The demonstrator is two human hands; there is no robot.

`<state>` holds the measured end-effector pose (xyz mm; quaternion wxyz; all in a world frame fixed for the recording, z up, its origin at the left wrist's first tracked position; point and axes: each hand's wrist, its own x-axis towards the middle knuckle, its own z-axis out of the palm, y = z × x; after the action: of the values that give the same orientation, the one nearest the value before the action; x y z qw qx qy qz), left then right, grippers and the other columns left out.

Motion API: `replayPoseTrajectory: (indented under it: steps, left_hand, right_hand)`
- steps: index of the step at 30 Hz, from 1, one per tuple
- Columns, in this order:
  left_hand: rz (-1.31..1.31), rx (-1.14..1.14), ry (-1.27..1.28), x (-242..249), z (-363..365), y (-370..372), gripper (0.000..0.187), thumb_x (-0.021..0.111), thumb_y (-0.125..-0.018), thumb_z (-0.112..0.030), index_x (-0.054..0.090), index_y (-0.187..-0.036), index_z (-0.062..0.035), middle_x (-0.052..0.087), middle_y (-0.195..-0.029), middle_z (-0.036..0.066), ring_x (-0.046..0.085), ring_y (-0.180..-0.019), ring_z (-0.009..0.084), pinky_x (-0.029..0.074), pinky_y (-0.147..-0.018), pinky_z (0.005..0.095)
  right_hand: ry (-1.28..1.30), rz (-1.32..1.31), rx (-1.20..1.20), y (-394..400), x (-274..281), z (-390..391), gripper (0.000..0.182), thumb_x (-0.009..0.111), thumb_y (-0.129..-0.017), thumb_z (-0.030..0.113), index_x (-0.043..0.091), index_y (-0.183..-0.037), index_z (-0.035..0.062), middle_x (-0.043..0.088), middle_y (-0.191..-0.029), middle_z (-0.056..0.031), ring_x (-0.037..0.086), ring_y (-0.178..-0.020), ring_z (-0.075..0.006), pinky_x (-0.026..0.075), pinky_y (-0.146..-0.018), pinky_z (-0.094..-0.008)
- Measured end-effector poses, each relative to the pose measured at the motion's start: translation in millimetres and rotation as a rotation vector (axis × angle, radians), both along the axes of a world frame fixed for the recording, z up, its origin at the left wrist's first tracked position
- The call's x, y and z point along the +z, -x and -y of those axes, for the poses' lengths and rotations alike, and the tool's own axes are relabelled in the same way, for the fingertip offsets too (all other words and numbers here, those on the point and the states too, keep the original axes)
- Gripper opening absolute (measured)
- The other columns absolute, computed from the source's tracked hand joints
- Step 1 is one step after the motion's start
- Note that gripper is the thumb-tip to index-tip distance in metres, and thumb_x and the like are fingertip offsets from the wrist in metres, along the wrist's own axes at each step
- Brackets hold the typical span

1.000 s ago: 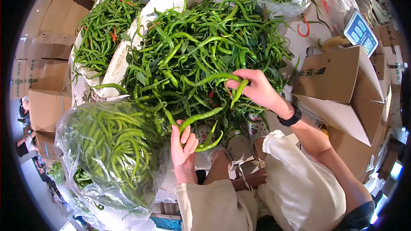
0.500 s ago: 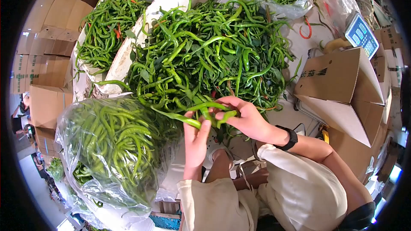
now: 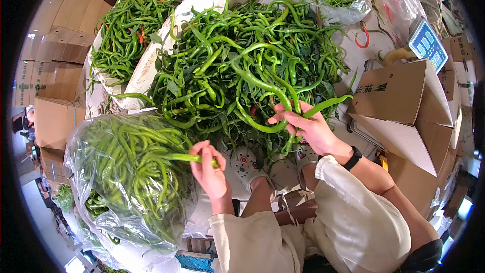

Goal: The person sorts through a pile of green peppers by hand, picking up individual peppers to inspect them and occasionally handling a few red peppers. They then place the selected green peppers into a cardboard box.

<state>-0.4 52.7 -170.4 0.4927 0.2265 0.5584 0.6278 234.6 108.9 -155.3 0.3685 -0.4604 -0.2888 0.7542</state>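
Observation:
My left hand [image 3: 209, 169] is closed around one end of a green chili pepper [image 3: 182, 157], whose other end points left over the clear plastic bag [image 3: 96, 131] of green peppers. Several long, curved green chili peppers [image 3: 262, 85] are gripped in my right hand [image 3: 308, 129]; one sticks out to the right and others arc up and left. Behind that hand spreads a large heap of green chili peppers [image 3: 212, 60] mixed with leaves and stems. A black band [image 3: 353, 157] circles my right wrist.
A white foam slab [image 3: 151, 53] divides the heap from another pile of peppers [image 3: 118, 45] at upper left. An opened cardboard box [image 3: 389, 91] and a scale display [image 3: 427, 45] stand at right. Stacked cartons [image 3: 60, 121] line the left. A red pepper [image 3: 361, 36] lies beyond the heap.
My hands have moved apart: the left went left toward the bag with one pepper, the right shifted right with several peppers. Before, both were together holding peppers at the heap's near edge.

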Motion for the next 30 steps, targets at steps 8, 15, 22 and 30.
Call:
replayPoseTrajectory:
  steps: [8, 15, 22, 30]
  left_hand:
    - [0.082, -0.334, 0.164, -1, -5, -21, 0.026, 0.058, -0.092, -0.017, 0.059, -0.110, 0.0027, 0.063, -0.100, 0.015, 0.045, -0.055, 0.0047, 0.034, -0.046, 0.0182]
    - [0.124, -0.383, 0.189, -2, -4, -27, 0.027, 0.061, -0.089, -0.012, 0.056, -0.109, 0.0055, 0.064, -0.095, 0.018, 0.044, -0.053, 0.0044, 0.035, -0.048, 0.0187]
    - [0.150, -0.441, 0.157, -2, -3, -24, 0.022, 0.059, -0.089, -0.009, 0.057, -0.107, 0.0035, 0.063, -0.097, 0.017, 0.043, -0.055, 0.0040, 0.035, -0.049, 0.0188]
    - [0.251, -0.315, 0.154, 0, -7, -30, 0.036, 0.040, -0.098, -0.027, 0.048, -0.120, 0.0008, 0.060, -0.100, 0.013, 0.049, -0.063, 0.0151, 0.039, -0.060, 0.0262]
  right_hand:
    - [0.076, -0.063, 0.063, 4, -2, 9, 0.034, 0.058, -0.091, 0.027, 0.054, -0.119, 0.0074, 0.068, -0.105, -0.0040, 0.041, -0.060, -0.0045, 0.032, -0.054, -0.0159]
    - [0.065, -0.061, 0.104, 7, -7, 14, 0.032, 0.057, -0.092, 0.025, 0.055, -0.119, 0.0058, 0.068, -0.103, -0.0044, 0.046, -0.060, -0.0050, 0.036, -0.052, -0.0174]
    - [-0.021, 0.050, 0.101, 11, -8, 17, 0.030, 0.056, -0.093, 0.020, 0.057, -0.118, 0.0045, 0.067, -0.103, -0.0040, 0.049, -0.064, -0.0049, 0.042, -0.056, -0.0203]
    - [-0.167, 0.292, -0.116, 6, -5, 16, 0.023, 0.060, -0.091, 0.015, 0.062, -0.113, 0.0062, 0.059, -0.083, 0.0036, 0.048, -0.061, -0.0033, 0.040, -0.052, -0.0184]
